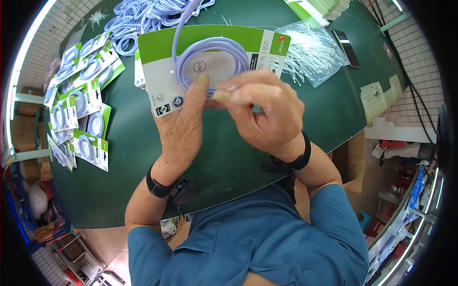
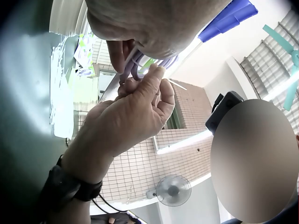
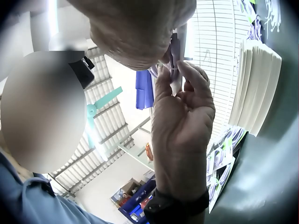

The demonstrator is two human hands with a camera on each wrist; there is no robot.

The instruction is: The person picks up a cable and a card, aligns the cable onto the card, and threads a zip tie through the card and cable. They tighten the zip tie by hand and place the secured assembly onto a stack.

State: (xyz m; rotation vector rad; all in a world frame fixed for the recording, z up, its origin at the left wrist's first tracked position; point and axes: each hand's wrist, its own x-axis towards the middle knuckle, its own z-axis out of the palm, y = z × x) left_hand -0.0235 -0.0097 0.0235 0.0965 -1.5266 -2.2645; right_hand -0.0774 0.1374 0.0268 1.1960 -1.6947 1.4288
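Observation:
A green and white packaging card (image 1: 157,52) is held up over the table, with a coiled lilac cable (image 1: 241,52) against its face. The left hand (image 1: 183,126) grips the card's lower edge, its thumb pressing on the coil's lower part. Thumb and forefinger of the right hand (image 1: 269,109) pinch at the coil's bottom, beside the left thumb; a thin whitish tie shows there, partly hidden by the fingers. In the left wrist view the right hand (image 2: 126,116) has its fingertips together next to the lilac cable (image 2: 135,63).
Finished-looking cards with coiled cables (image 1: 90,119) lie at the table's left. Loose lilac cables (image 1: 143,19) are heaped at the back. A bag of white ties (image 1: 315,50), a phone (image 1: 347,47) and a stack of cards (image 1: 329,9) lie back right on the green table (image 1: 119,190).

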